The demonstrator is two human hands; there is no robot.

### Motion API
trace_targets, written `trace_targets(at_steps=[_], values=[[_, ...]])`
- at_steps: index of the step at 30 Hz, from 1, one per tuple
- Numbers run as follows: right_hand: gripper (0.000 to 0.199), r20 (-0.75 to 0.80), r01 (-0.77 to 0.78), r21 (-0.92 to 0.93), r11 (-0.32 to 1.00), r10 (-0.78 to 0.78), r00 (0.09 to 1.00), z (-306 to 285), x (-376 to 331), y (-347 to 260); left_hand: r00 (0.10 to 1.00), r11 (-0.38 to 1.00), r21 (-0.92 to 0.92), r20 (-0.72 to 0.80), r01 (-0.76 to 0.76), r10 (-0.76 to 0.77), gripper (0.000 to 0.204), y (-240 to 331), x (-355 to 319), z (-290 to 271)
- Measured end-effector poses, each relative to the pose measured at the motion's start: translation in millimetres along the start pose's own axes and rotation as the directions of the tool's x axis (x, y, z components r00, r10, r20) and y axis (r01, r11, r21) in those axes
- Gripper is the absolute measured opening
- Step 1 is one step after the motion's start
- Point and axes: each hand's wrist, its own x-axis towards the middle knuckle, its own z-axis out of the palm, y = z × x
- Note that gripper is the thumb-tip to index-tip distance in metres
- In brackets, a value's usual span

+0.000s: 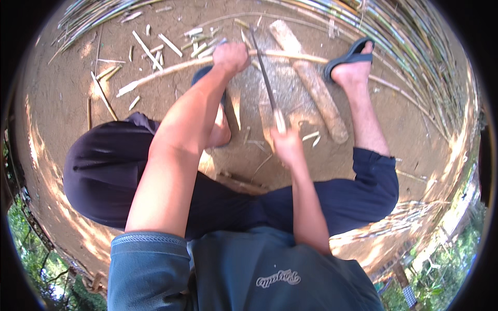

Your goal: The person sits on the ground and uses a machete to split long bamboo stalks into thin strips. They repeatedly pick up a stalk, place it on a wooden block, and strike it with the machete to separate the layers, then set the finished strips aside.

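The left hand [231, 57] is clenched on a long, pale, stiff bamboo pole [171, 68] laid over the thick wooden log [316, 88]; the right hand [287, 144] grips a long-bladed knife [267, 83] by its handle, before the log. The pole is judged light, smooth, best held beside the cut.

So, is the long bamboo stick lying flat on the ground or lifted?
Lifted at one point: the left hand grips the bamboo stick where it crosses the log. Whether its ends touch the ground, cannot tell.

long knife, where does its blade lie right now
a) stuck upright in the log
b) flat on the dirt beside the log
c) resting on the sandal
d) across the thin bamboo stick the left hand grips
d: the right hand holds the long knife by its handle, with the blade crossing the thin bamboo stick just right of the left hand, which grips that stick; the log lies farther right.
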Motion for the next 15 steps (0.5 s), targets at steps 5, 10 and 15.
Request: trace_targets(at_steps=[5,10,15], values=[[0.041,0.069,0.048,0.112,0.993,-0.056,0.996,18,38,-68,1.0,0.999,0.033,0.011,0.029,-0.029,0.033,-23,-6,6],[0.036,-0.203,0.217,0.076,0.973,-0.198,0.959,16,-23,10,1.0,0.999,0.014,-0.011,-0.029,0.029,0.032,-2,0,1],[0.038,0.05,0.032,0.096,0.995,-0.037,0.998,19,56,-65,1.0,0.999,0.037,-0.01,0.006,-0.005,0.032,-19,5,2]])
